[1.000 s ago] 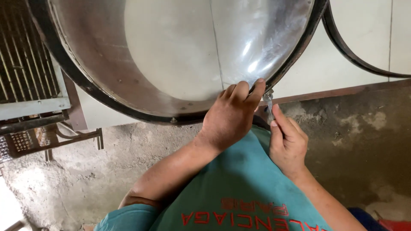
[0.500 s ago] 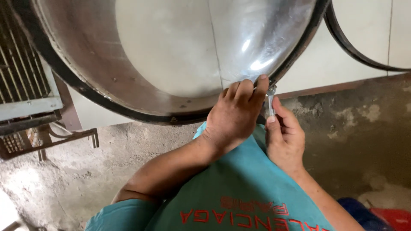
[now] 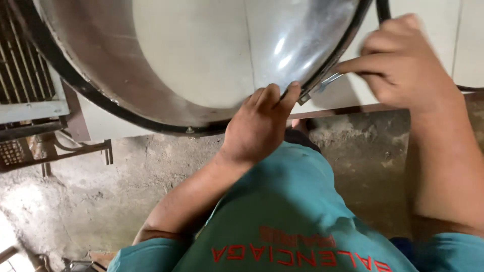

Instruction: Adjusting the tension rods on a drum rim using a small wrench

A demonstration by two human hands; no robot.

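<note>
Left hand [image 3: 259, 126] grips the lower edge of a large metal drum [image 3: 201, 55], fingers curled over its black rim band [image 3: 333, 58], thumb side tucked beneath. Up and to the right of it, the right hand [image 3: 398, 60] is loosely closed with the forefinger stretched out, its tip touching the band just above a small metal clip [image 3: 320, 85] that juts from the rim. Whether that hand pinches anything I cannot tell.

Judging by this, the step in hand is seating the band around the drum's mouth and fixing it at the clip. The left hand steadies the rim beside the clip while the right presses the band; a next move would call for firm pressure at the clip without letting the band slip off the edge.

Below both hands lies a rough concrete floor [image 3: 126, 181]. Far to the left of the left hand stands a metal grille [image 3: 22, 65] in a pale frame. No packages or signs show; the only lettering is red print on the person's teal shirt [image 3: 282, 211].
</note>
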